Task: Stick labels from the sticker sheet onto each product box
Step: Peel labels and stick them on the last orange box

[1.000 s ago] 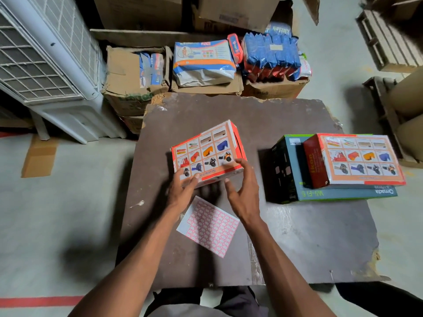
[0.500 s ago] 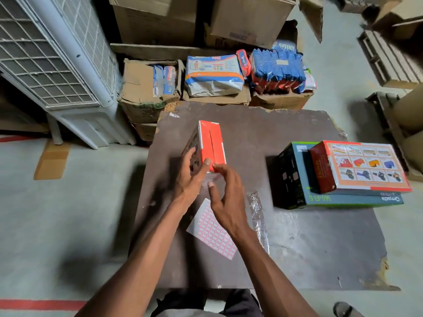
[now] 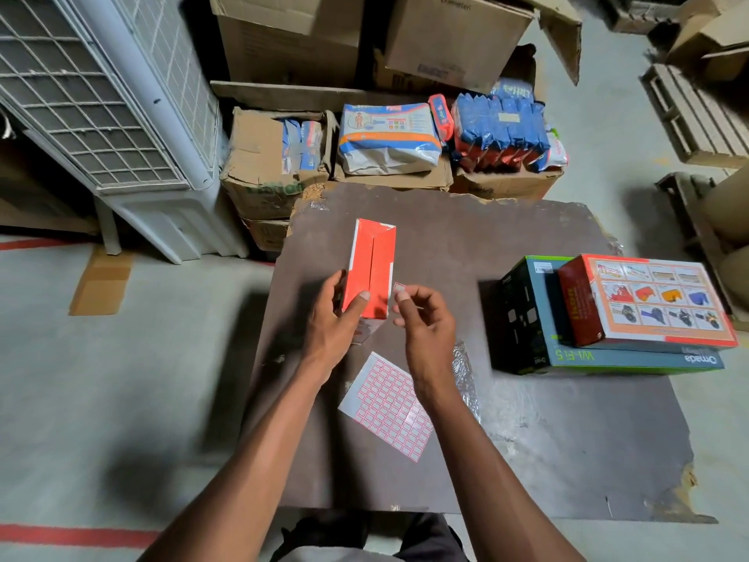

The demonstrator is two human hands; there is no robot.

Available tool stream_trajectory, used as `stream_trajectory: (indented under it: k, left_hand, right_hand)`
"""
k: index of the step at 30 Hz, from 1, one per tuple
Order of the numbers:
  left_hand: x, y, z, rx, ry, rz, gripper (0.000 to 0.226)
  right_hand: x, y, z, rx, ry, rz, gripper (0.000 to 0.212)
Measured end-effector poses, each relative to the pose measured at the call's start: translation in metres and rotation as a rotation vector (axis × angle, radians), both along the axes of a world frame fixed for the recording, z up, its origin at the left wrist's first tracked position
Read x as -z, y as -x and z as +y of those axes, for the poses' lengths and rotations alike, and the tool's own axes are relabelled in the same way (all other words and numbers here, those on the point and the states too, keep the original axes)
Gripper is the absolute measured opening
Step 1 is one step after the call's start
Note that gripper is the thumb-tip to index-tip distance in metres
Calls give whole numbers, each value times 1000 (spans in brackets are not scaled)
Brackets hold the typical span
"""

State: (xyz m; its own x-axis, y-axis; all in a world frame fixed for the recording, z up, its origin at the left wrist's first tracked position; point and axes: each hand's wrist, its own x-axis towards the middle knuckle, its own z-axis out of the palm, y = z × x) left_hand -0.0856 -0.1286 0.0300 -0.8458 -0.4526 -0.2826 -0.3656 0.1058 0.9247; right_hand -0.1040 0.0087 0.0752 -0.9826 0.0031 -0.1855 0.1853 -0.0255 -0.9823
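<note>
A small red-bordered label [image 3: 399, 286] sits pinched at the fingertips of the right hand [image 3: 421, 318], just beside the right edge of an orange product box [image 3: 371, 269] that stands on its narrow side near the middle of the brown surface [image 3: 527, 440]. The left hand [image 3: 338, 318] is clamped on the box's near end, thumb laid across the upturned orange face, holding it on edge. The step in hand looks to be pressing the label onto that face — best done by keeping the box braced as it is, laying one edge of the label down first on a flat stretch clear of the flap seam that runs along the middle, then smoothing across so it lies without a crease. The sticker sheet [image 3: 385, 405] lies flat on the surface, nearer the person and below the right wrist, within easy reach. Well apart to the right, another printed product box [image 3: 648, 302] rests on top of a dark Wi-Fi box [image 3: 523, 314]; whether either carries a label already is too small to tell.
</note>
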Motion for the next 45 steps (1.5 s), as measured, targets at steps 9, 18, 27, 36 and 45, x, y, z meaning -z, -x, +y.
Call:
stream_trajectory:
  k: [9, 18, 27, 36, 45]
  left_hand:
    - [10, -13, -12, -34, -131, 13, 61]
    - [5, -18, -6, -31, -133, 37, 49]
    - [5, -20, -4, -43, -125, 45, 53]
    - [4, -20, -3, -42, -92, 31, 70]
    - [3, -18, -3, -39, -89, 26, 68]
  right_hand:
    - [6, 36, -1, -38, -43, -158, 15]
    - [11, 36, -7, -99, -29, -203, 17]
    - [18, 32, -10, -86, -54, -218, 20]
    - [22, 34, -13, -32, -115, -222, 18]
    - [21, 35, -12, 3, -83, -247, 16]
